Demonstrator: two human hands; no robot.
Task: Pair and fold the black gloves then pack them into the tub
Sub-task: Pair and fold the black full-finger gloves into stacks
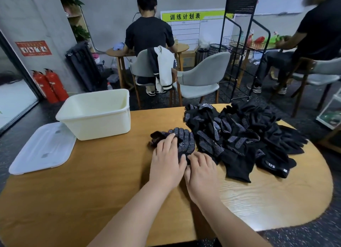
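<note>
Left hand (167, 160) lies flat, fingers straight, pressing the glove pair (184, 138) onto the counter (92, 191) right of the tub (103, 123), likely to keep the two stacked gloves lined up for the fold. Right hand (200, 170) is at the pair's cuff end, fingers bent over the edge; can't tell if pinching or just touching. Tub is open with no gloves visible inside, its lid (44, 147) set down at its left so packing is unobstructed, and the loose glove pile (239, 136) waits further right of the tub, beside the pair.
</note>
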